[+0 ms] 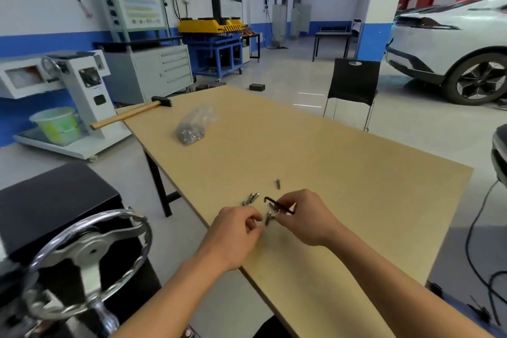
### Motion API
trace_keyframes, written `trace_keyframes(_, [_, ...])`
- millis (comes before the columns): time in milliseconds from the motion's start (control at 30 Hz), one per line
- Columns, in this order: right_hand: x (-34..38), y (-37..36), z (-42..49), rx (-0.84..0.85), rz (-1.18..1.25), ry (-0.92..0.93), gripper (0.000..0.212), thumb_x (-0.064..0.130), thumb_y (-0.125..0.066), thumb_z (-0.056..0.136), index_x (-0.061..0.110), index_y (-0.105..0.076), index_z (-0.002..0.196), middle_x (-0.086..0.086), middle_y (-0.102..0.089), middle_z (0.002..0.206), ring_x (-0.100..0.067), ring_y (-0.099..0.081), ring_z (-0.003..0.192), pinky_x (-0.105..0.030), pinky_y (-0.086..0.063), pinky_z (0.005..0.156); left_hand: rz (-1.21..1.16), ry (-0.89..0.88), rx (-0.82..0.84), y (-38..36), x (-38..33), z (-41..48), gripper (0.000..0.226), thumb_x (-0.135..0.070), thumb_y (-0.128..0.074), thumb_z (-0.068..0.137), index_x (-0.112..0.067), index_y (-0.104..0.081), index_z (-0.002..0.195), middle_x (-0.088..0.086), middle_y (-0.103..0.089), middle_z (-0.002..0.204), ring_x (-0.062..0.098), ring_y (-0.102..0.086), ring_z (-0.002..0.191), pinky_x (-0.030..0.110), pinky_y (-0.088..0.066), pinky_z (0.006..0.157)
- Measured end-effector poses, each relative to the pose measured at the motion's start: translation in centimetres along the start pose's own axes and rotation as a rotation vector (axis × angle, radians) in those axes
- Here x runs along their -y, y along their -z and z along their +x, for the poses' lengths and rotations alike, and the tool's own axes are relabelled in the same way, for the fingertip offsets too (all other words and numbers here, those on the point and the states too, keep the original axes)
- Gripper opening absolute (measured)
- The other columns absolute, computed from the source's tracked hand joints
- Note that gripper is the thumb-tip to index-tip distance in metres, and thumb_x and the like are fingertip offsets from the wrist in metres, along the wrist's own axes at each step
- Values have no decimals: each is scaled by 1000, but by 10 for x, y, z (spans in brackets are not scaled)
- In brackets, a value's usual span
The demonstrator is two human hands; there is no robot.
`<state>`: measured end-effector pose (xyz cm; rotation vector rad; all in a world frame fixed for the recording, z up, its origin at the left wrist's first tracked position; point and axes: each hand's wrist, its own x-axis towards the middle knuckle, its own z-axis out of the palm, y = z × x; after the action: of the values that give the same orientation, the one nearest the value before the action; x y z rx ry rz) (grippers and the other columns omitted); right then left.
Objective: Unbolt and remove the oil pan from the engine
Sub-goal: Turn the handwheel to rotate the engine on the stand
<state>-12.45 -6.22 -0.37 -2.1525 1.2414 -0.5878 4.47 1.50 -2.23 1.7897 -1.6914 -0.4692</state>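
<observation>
- Pinching black hex key [278,205] in right hand [304,217], lower centre.
- Curling left hand [236,230] fingers beside a bolt [268,219]; cannot tell grip.
- Loose bolts [251,198] just above, on table [356,173].

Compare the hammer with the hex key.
The hammer lies at the far corner of the table, handle overhanging the edge; the hex key is held in the right hand. The hammer has a wooden handle and dark head; the hex key is all black and bent. The hammer is larger than the hex key. Both are hand tools.

Glossy pale floor [288,74], blue-banded walls [41,44], black chair [352,82].
</observation>
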Motion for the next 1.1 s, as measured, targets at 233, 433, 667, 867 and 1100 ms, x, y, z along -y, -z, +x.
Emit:
trace_keyframes(233, [124,-51,-28,48,159,325,27,11,-57,91,17,-72,70,6,-54,50,-8,-41,45,-16,-30,46,-365,185,-250,83,11,-67,37,-48,-52,98,-22,-70,77,-7,-69,70,4,-61,64,22,-46,59])
trace_keyframes(433, [219,-99,-56,94,325,632,29,12,-59,97,16,-73,72,7,-68,67,-9,-60,63,-20,-45,61,-349,256,-550,166,32,-146,37,-40,-56,98,-23,-71,68,0,-66,59,9,-61,56,27,-47,54])
trace_keyframes(667, [177,-85,-68,-6,342,502,37,10,-70,90,45,-73,80,24,-73,78,3,-65,70,-7,-44,62,-747,404,-503,140,26,-128,24,-21,-64,94,-12,-75,75,0,-69,64,7,-58,57,21,-47,51])
trace_keyframes(867, [48,-42,-65,-145,28,132,13,13,-73,86,11,-74,73,-8,-67,67,-25,-61,68,-37,-47,67,-912,569,-167,38,-4,-55,19,-11,-62,94,-5,-70,78,5,-70,63,11,-58,50,21,-46,44])
trace_keyframes(1100, [-2,-47,-55,-115,-134,87,11,14,-65,86,14,-74,78,-1,-66,75,-15,-58,75,-34,-47,72,-549,619,-29,-4,-4,-15,18,-12,-61,83,-4,-67,68,8,-67,53,20,-56,40,22,-45,43])
